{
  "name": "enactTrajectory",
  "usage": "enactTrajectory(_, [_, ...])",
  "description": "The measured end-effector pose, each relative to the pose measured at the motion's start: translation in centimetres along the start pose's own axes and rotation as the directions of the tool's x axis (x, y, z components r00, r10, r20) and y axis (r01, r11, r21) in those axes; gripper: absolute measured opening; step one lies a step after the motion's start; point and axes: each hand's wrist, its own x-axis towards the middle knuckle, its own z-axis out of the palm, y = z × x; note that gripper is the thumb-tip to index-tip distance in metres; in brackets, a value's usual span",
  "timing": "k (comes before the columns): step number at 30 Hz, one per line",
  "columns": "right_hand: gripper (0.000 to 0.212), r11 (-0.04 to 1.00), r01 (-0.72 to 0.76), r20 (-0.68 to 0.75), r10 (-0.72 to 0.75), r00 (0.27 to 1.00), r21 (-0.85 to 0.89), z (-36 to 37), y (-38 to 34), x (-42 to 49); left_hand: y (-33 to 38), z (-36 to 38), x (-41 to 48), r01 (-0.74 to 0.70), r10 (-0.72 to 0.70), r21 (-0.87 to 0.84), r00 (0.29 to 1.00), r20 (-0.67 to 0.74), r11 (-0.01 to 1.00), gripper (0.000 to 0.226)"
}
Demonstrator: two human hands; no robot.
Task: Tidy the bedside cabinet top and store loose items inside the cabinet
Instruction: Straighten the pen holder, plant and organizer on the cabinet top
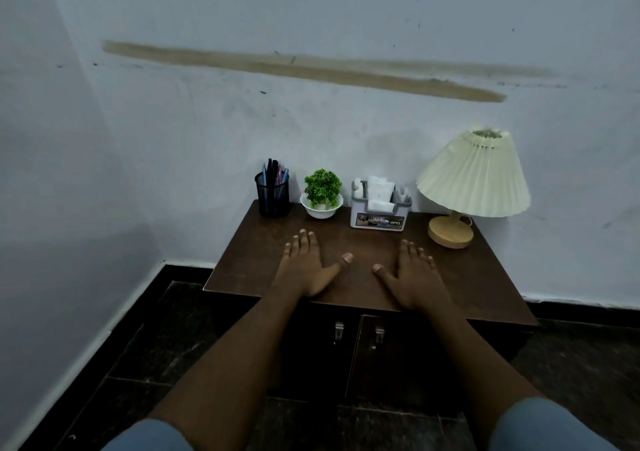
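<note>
Observer: containers on cabinet top [485,277], left to right?
Recorder: mesh cup [273,199] holds pens [275,173]; white bowl [320,211] holds green plant [322,187]; grey caddy [360,216] holds white packets [379,189]; lamp [474,177] at right.
Observer: hands?
Recorder: left hand [304,267], right hand [414,277] flat on top, fingers [304,239] straight, empty.

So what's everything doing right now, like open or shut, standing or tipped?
Cabinet doors: both shut.
Pen holder: upright, pens inside.
Plant: upright in its white bowl.
Organizer box: upright, white packets inside.
Lamp: upright, looks unlit.
Left hand: flat on the cabinet top, holding nothing.
Right hand: the same.
</note>
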Motion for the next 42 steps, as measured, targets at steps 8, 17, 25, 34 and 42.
enactTrajectory(8, [0.118,0.945,0.061,-0.105,-0.029,0.994,0.320,-0.7,0.4,5.4,-0.2,-1.2,6.0,-0.076,-0.103,-0.587,0.958,-0.266,0.806,0.124])
enactTrajectory(17, [0.102,0.683,0.218,-0.355,0.065,0.933,0.697,-0.7,-0.2,9.5,0.1,-1.1,11.8,-0.153,-0.177,-0.676,0.902,-0.393,0.721,0.114])
enactTrajectory(25, [0.066,0.786,0.206,-0.409,0.065,0.910,0.583,-0.1,-0.2,11.1,0.1,-1.2,12.8,-0.166,-0.174,-0.634,0.881,-0.439,0.756,0.102])
enactTrajectory(34, [0.054,0.778,0.198,-0.424,0.096,0.901,0.596,-0.3,-0.2,10.4,0.0,-0.8,11.9,-0.130,-0.191,-0.603,0.878,-0.438,0.787,0.104])
enactTrajectory(42, [0.052,0.688,0.188,-0.344,0.095,0.934,0.701,-1.0,-0.1,10.4,0.1,-1.2,12.0,-0.128,-0.186,-0.607,0.885,-0.427,0.784,0.108])
